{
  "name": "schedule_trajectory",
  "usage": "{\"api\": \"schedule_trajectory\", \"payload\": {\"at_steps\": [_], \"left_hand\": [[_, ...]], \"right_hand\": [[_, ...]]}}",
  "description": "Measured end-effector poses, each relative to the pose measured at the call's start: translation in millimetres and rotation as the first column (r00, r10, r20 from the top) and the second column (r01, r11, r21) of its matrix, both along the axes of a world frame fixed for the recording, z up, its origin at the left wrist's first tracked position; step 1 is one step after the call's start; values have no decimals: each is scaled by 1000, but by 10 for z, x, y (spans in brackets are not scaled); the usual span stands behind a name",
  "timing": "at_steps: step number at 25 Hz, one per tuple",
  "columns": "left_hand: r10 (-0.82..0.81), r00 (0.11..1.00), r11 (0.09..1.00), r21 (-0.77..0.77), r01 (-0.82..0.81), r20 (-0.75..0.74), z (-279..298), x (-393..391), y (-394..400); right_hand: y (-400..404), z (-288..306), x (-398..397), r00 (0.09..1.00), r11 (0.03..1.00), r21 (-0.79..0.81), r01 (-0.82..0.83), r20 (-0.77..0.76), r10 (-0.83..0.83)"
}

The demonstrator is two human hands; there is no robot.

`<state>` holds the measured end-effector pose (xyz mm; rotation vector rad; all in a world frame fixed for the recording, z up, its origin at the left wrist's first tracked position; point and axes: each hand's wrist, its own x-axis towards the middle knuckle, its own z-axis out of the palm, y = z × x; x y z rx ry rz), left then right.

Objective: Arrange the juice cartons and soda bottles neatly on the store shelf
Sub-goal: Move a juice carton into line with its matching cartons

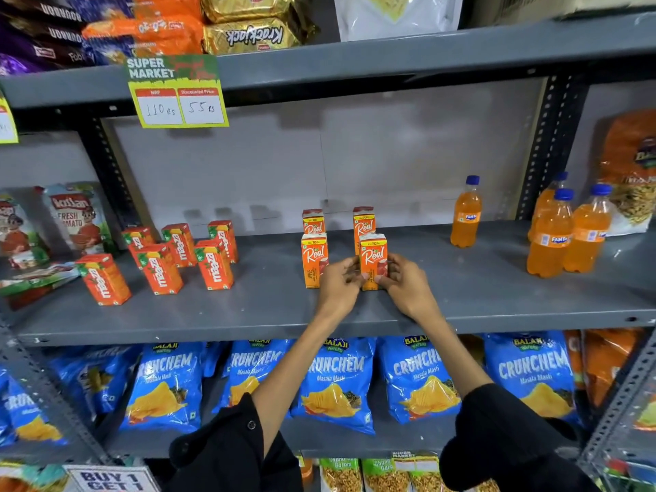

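Observation:
On the grey middle shelf (248, 314) stand several orange Real juice cartons in two rows. Both hands grip the front right Real carton (373, 255), upright on the shelf: my left hand (339, 285) on its left side, my right hand (406, 284) on its right. A second front Real carton (313, 259) stands just left, touching my left hand. Two more Real cartons (313, 221) stand behind. Several orange Maaza cartons (213, 266) sit tilted at the left. One Fanta bottle (466, 216) stands alone at the right; three more Fanta bottles (550, 236) cluster further right.
Ketchup pouches (76, 218) lean at the far left of the shelf. A snack bag (632, 172) stands at the far right. A price tag (177, 94) hangs from the shelf above. Blue Crunchem chip bags (337, 381) fill the shelf below.

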<state>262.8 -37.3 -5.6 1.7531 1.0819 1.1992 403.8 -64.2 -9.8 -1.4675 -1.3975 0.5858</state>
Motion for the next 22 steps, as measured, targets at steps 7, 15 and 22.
{"api": "schedule_trajectory", "payload": {"at_steps": [7, 15, 22], "left_hand": [[158, 986, 967, 194, -166, 55, -102, -367, -352], [387, 904, 811, 399, -427, 180, -105, -1868, -428], [563, 817, 767, 290, -572, 122, -95, -3023, -38]], "right_hand": [[-401, -239, -412, 942, 814, 517, 263, 44, -332], [-188, -282, -1836, 951, 738, 666, 112, 143, -274], [274, -43, -2873, 972, 925, 342, 165, 104, -212]]}}
